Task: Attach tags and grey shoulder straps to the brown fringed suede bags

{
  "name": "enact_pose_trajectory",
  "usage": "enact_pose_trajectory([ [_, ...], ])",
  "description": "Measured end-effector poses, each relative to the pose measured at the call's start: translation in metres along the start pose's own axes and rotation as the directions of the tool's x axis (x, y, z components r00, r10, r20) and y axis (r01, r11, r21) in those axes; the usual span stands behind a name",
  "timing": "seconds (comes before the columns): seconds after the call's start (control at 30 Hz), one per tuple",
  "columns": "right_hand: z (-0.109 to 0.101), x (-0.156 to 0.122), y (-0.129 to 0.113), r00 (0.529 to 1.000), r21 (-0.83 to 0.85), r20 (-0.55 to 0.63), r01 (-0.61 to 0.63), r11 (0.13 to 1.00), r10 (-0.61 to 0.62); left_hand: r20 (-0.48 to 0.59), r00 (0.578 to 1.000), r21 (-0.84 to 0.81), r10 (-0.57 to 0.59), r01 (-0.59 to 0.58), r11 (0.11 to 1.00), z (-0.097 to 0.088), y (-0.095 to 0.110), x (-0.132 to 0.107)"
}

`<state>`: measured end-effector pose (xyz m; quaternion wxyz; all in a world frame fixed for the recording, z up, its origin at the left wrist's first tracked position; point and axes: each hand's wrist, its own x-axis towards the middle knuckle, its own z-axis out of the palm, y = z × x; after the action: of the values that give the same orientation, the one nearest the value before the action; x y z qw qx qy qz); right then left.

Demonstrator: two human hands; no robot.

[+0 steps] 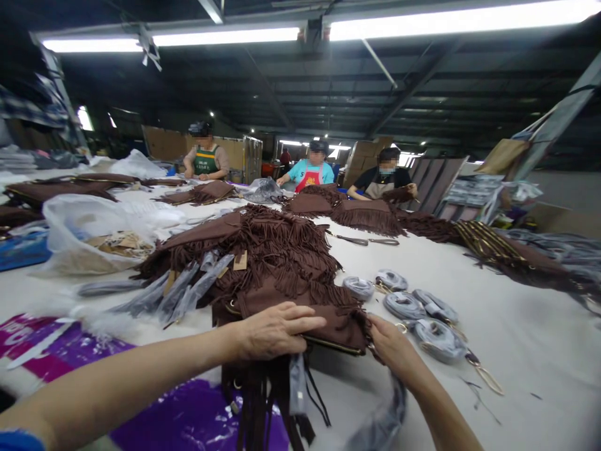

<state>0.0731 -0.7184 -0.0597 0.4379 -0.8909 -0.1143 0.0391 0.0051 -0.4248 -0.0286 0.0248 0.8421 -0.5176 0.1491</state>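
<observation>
A dark brown fringed bag (338, 322) with a gold zipper along its near edge lies in front of me. My left hand (279, 329) rests flat on top of it, fingers stretched out. At the bag's right corner, my right hand (389, 344) has its fingers closed round the edge by the zipper's end; the fingertips are partly hidden. A grey plastic-wrapped strap (385, 416) hangs below my right hand. Brown fringe (256, 401) and a small plastic-wrapped piece (297, 385) hang down beneath my left hand.
Behind the bag lies a pile of fringed bags (282, 244). Several wrapped coiled straps (439, 340) lie to the right. On the left are a white plastic bag (70, 232) holding tags and purple plastic (188, 416). Three people (312, 172) work across the table (530, 338).
</observation>
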Motion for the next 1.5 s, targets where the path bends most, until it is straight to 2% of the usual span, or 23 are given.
enact_pose_trajectory([
  [0.1,-0.022,0.003,0.010,0.999,-0.002,-0.010,-0.041,0.999,0.041,0.096,0.988,-0.067,-0.122,0.129,0.989,-0.009,-0.016,-0.053],
  [0.2,-0.030,0.001,0.016,0.995,0.007,0.038,-0.088,0.996,0.088,0.159,0.950,-0.080,-0.268,0.283,0.956,-0.017,-0.029,-0.101],
  [0.3,-0.022,-0.006,0.015,0.982,0.032,0.136,-0.139,0.990,0.133,0.200,0.897,-0.120,-0.395,0.422,0.899,-0.029,-0.030,-0.121],
  [0.37,-0.014,-0.012,0.012,0.967,0.057,0.198,-0.172,0.984,0.157,0.196,0.888,-0.172,-0.416,0.448,0.877,-0.036,-0.022,-0.113],
  [0.47,-0.009,-0.019,0.008,0.953,0.061,0.242,-0.203,0.977,0.183,0.131,0.923,-0.256,-0.362,0.384,0.887,-0.036,-0.003,-0.082],
  [0.53,-0.010,-0.024,0.007,0.953,0.045,0.248,-0.192,0.980,0.175,0.097,0.939,-0.229,-0.329,0.343,0.911,-0.025,0.010,-0.057],
  [0.6,-0.013,-0.028,0.006,0.960,0.025,0.243,-0.151,0.988,0.141,0.087,0.938,-0.126,-0.335,0.344,0.931,-0.008,0.017,-0.038],
  [0.7,-0.014,-0.032,0.006,0.975,-0.010,0.215,-0.052,0.999,0.053,0.109,0.928,0.006,-0.357,0.358,0.934,0.015,0.015,-0.021],
  [0.77,-0.014,-0.035,0.010,0.973,-0.018,0.231,-0.010,1.000,0.014,0.126,0.914,0.020,-0.385,0.386,0.922,0.021,0.007,-0.017],
  [0.83,-0.015,-0.039,0.015,0.966,-0.039,0.258,-0.006,0.999,0.016,0.136,0.884,-0.017,-0.446,0.452,0.892,0.017,-0.003,-0.013],
  [0.9,-0.018,-0.042,0.020,0.973,-0.134,0.225,-0.024,0.991,0.054,0.147,0.839,-0.082,-0.524,0.538,0.839,0.008,-0.012,-0.010],
  [0.97,-0.024,-0.047,0.018,0.997,-0.322,0.031,-0.062,0.945,0.076,0.156,0.792,-0.142,-0.591,0.610,0.780,-0.002,-0.019,-0.007],
  [1.03,-0.029,-0.053,0.006,0.975,-0.449,-0.221,-0.093,0.889,-0.009,0.165,0.760,-0.185,-0.629,0.650,0.737,-0.011,-0.022,-0.004],
  [1.07,-0.030,-0.056,-0.003,0.949,-0.460,-0.306,-0.077,0.884,-0.077,0.176,0.765,-0.208,-0.619,0.644,0.737,-0.014,-0.021,-0.003],
  [1.1,-0.030,-0.060,-0.014,0.932,-0.441,-0.336,-0.030,0.897,-0.134,0.197,0.789,-0.230,-0.582,0.615,0.754,-0.017,-0.019,-0.002],
  [1.17,-0.026,-0.066,-0.034,0.939,-0.344,-0.286,0.086,0.935,-0.191,0.267,0.856,-0.258,-0.443,0.506,0.823,-0.021,-0.010,-0.002],
  [1.23,-0.021,-0.065,-0.045,0.963,-0.267,-0.206,0.116,0.957,-0.174,0.346,0.897,-0.255,-0.273,0.370,0.893,-0.023,-0.001,-0.003],
  [1.3,-0.022,-0.057,-0.042,0.972,-0.241,-0.193,0.081,0.967,-0.130,0.404,0.898,-0.227,-0.175,0.283,0.932,-0.026,0.007,-0.004],
  [1.37,-0.030,-0.046,-0.025,0.967,-0.248,-0.240,0.028,0.968,-0.089,0.436,0.885,-0.196,-0.164,0.272,0.942,-0.029,0.010,-0.003],
  [1.43,-0.042,-0.037,-0.002,0.955,-0.256,-0.288,-0.013,0.967,-0.063,0.446,0.863,-0.157,-0.239,0.339,0.928,-0.032,0.009,-0.003],
  [1.5,-0.050,-0.032,0.018,0.956,-0.256,-0.287,-0.018,0.967,-0.059,0.432,0.833,-0.147,-0.345,0.442,0.885,-0.032,0.005,-0.003],
])
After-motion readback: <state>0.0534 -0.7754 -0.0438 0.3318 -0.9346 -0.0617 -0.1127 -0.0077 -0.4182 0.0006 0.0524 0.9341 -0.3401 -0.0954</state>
